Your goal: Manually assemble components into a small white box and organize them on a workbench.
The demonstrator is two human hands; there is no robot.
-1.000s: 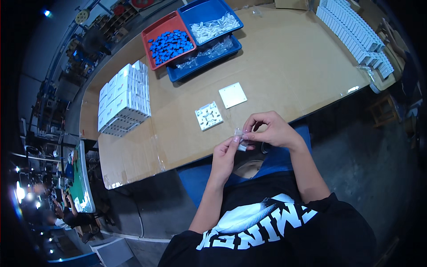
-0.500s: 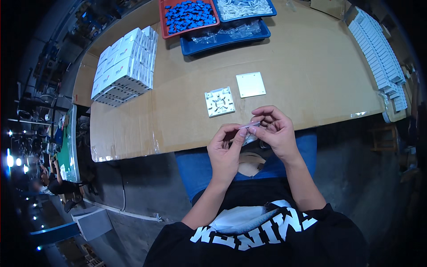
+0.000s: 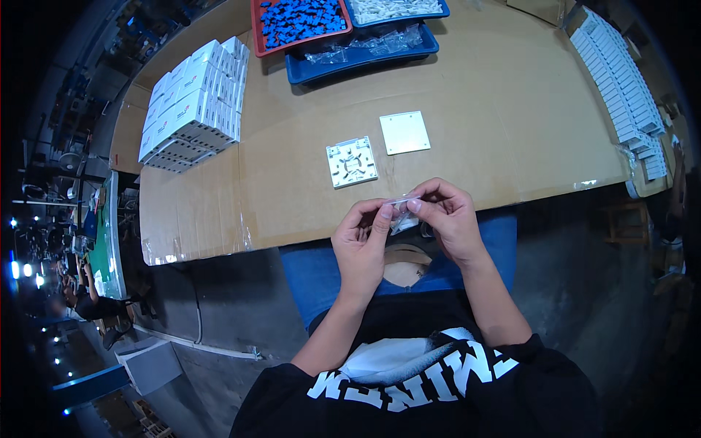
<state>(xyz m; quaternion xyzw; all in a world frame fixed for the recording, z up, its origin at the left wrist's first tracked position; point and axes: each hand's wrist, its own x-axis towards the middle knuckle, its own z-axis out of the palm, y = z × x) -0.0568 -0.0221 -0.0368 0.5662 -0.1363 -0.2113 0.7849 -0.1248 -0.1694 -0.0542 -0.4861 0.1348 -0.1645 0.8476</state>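
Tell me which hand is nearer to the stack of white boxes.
Left. The left hand is to the right of the stack of white boxes and lower in the picture; the right hand is farther right, beyond the left hand.

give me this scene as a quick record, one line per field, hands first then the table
left hand: pinching a small clear plastic packet between thumb and fingers
right hand: pinching the same packet from the other side
packet contents: too unclear to tell
nearest on table: white square base with cut-outs; plain white square plate to its right
far side: red tray of blue pieces; blue trays, one with white pieces
left side: stacked white boxes
right side: rows of white parts
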